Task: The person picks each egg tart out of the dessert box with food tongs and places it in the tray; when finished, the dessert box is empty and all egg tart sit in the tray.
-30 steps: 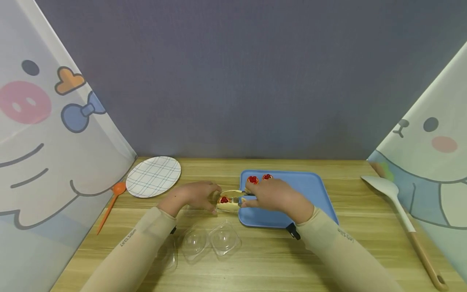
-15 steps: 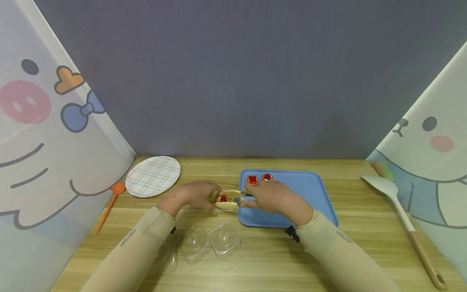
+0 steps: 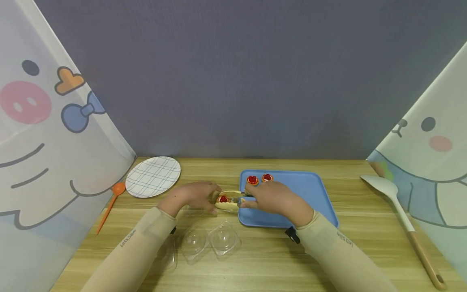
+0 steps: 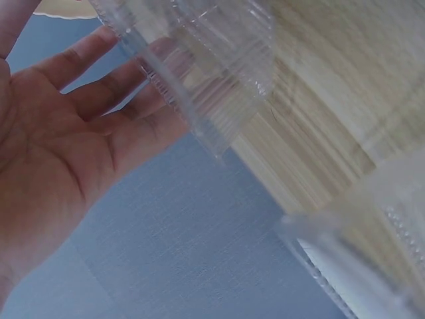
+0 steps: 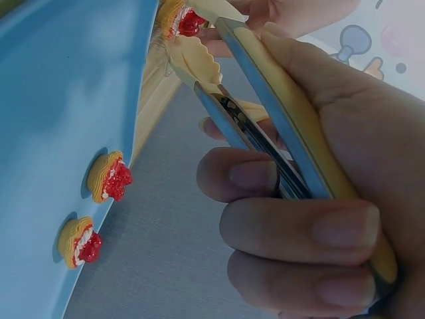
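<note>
My right hand (image 3: pixel 273 198) grips a pair of kitchen tongs (image 5: pixel 275 106) with metal arms and cream scalloped tips. The tips stand around a small red-topped toy tart (image 3: pixel 223 199), left of the blue tray (image 3: pixel 306 194). My left hand (image 3: pixel 197 195) is across from the tong tips, thumb and fingers spread. In the left wrist view its fingers (image 4: pixel 106 96) are fairly straight and lie against a clear plastic container (image 4: pixel 219 50). Two more tarts, one at the left (image 3: pixel 252 180) and one at the right (image 3: pixel 267 177), sit on the tray's back left part.
More clear plastic containers (image 3: pixel 223 240) lie nearer on the wooden table (image 3: pixel 277 259). A checked white plate (image 3: pixel 153 177) and an orange spoon (image 3: pixel 118 188) are at the back left. A large white spoon with a wooden handle (image 3: pixel 425 253) lies along the right side.
The tart and tong tips have shifted very slightly left. Both hands hold almost the same position, and the tongs stay around the tart.
</note>
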Available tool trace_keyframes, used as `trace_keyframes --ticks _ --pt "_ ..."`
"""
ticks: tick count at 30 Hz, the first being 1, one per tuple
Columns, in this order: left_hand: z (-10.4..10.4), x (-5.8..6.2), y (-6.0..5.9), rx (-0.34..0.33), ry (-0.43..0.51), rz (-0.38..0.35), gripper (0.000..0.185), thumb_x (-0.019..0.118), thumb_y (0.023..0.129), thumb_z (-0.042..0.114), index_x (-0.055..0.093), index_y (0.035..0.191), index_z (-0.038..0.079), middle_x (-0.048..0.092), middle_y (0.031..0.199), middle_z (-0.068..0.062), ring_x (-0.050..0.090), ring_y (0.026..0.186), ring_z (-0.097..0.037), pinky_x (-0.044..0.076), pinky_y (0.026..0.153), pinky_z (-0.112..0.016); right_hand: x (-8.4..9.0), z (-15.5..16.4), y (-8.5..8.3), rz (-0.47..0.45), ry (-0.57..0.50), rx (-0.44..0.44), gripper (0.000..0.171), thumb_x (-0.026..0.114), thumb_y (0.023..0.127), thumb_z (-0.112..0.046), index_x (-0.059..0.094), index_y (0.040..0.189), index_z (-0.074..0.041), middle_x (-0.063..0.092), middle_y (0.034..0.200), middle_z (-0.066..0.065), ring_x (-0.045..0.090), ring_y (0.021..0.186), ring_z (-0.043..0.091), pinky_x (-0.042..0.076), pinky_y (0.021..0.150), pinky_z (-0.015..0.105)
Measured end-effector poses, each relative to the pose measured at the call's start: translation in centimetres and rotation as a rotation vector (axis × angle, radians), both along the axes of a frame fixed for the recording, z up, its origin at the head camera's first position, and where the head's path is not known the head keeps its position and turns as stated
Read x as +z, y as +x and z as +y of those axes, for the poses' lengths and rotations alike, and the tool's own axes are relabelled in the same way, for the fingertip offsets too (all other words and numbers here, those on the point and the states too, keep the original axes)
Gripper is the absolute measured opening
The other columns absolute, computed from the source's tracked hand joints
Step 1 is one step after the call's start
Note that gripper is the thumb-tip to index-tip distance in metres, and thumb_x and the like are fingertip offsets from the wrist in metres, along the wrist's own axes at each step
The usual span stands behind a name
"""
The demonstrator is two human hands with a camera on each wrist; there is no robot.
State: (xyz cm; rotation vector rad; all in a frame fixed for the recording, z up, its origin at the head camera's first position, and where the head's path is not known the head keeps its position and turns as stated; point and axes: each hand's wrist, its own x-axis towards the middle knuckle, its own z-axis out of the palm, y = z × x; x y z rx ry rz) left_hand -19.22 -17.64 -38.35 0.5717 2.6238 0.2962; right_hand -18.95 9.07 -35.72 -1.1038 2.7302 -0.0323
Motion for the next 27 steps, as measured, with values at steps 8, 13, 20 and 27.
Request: trace_keyframes --ticks 8,13,20,27 --pt "0.1 0.0 -0.1 0.026 -0.003 -0.026 0.083 0.081 0.080 0.046 0.045 0.148 0.015 0.048 0.152 -0.009 0.047 0.139 -0.031 0.043 0.112 -0.048 0.1 0.5 -0.1 -0.007 0.022 -0.016 0.072 0.048 0.094 -0.068 0.049 0.145 -0.017 0.073 0.111 -0.001 0.069 0.085 0.021 0.056 0.083 0.044" --pt "0.0 -0.2 -0.2 0.026 0.005 -0.023 0.083 0.082 0.080 0.046 0.046 0.148 0.015 0.047 0.152 -0.009 0.047 0.139 -0.031 0.043 0.111 -0.048 0.2 0.7 -0.2 -0.033 0.006 -0.036 0.068 0.049 0.093 -0.069 0.051 0.138 -0.019 0.073 0.112 -0.003 0.068 0.088 0.022 0.055 0.083 0.046" --pt "0.1 -0.1 -0.2 0.011 0.006 -0.005 0.083 0.083 0.079 0.043 0.046 0.148 0.014 0.048 0.152 -0.009 0.046 0.140 -0.031 0.041 0.113 -0.046 0.4 1.5 -0.4 -0.053 -0.006 -0.071 0.069 0.049 0.093 -0.068 0.047 0.145 -0.023 0.072 0.112 -0.001 0.068 0.088 0.021 0.055 0.081 0.045" --pt "0.1 -0.1 0.0 0.035 0.007 -0.015 0.083 0.083 0.078 0.044 0.047 0.147 0.016 0.046 0.153 -0.009 0.046 0.140 -0.032 0.042 0.112 -0.048 1.3 2.4 -0.2 -0.091 -0.037 -0.109 0.062 0.050 0.091 -0.070 0.054 0.135 -0.027 0.071 0.107 -0.006 0.062 0.076 0.012 0.053 0.075 0.039"
